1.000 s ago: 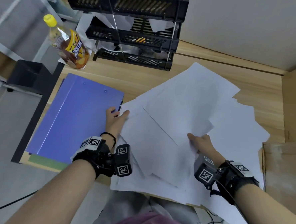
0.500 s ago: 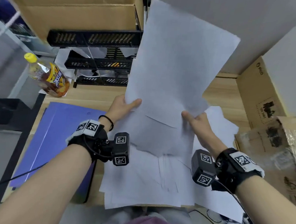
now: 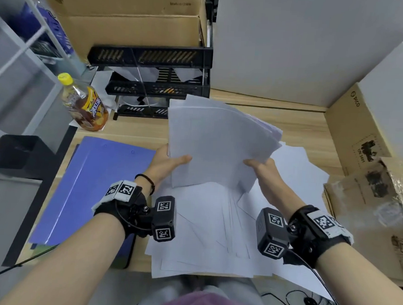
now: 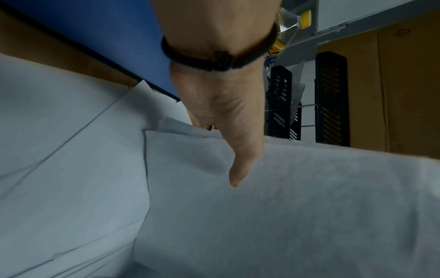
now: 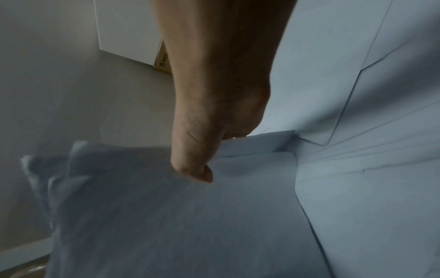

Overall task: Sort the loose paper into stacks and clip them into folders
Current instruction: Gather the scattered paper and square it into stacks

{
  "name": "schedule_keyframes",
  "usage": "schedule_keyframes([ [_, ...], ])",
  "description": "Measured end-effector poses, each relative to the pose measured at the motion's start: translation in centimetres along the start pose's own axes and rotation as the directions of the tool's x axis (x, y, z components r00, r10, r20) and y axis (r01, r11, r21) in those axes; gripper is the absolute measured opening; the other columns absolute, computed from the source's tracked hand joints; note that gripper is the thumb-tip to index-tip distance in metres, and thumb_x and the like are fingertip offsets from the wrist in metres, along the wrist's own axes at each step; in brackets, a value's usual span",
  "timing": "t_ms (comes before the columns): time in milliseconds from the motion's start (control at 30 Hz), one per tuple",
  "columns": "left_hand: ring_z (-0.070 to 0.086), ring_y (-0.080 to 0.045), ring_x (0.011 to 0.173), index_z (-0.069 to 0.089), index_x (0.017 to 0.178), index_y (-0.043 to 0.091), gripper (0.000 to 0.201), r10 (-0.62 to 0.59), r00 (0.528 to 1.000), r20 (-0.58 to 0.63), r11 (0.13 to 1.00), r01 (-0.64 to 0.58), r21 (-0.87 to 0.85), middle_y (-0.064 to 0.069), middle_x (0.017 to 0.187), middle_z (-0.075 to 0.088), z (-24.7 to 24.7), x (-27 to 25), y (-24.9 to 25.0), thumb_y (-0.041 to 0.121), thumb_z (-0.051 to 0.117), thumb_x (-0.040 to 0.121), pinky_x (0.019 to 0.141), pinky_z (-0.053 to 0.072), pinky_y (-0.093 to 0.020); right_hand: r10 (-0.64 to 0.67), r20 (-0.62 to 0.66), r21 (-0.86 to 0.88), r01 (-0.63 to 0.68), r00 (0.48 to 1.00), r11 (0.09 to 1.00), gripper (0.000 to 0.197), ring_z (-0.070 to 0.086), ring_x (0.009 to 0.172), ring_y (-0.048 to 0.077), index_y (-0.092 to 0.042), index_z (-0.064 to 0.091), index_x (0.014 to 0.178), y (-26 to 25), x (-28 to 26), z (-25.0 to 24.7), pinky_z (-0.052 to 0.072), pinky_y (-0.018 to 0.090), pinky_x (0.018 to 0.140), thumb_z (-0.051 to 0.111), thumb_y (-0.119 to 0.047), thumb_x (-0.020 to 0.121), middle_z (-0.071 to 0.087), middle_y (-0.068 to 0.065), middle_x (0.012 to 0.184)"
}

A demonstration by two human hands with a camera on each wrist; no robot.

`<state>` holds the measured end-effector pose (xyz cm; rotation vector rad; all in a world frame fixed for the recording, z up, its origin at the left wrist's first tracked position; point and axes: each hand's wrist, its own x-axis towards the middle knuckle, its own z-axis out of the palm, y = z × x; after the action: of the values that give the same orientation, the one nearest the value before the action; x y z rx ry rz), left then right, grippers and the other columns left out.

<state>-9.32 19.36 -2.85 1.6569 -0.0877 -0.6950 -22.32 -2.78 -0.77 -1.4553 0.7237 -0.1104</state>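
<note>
Bundle of paper (image 3: 220,144): pinched in my left hand (image 3: 169,164) and right hand (image 3: 263,170), above the desk. Loose sheets (image 3: 205,228): unsorted. Blue folder (image 3: 92,188): closed, nothing clipped.

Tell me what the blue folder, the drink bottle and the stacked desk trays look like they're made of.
Blue folder: seemingly matte plastic or coated card, smooth with a creased spine.
Drink bottle: clear plastic, glossy printed label, yellow cap.
Desk trays: black slotted plastic on thin, likely metal, rods.
</note>
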Motion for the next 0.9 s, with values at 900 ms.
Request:
schedule_keyframes([
  [900,0.066,-0.014,0.101,0.064,0.109,0.018,0.036,0.083,0.995,-0.061,0.995,-0.087,-0.059,0.002,0.109,0.070,1.8,0.2,2.7,0.011,0.078,0.076,0.094,0.052,-0.036,-0.031,-0.090,0.106,0.040,0.995,0.994,0.033,0.062,0.096,0.023,-0.012,0.063,0.101,-1.6,1.2,1.7,0.048,0.031,0.081,0.043,0.005,0.081,0.069,0.004,0.102],
])
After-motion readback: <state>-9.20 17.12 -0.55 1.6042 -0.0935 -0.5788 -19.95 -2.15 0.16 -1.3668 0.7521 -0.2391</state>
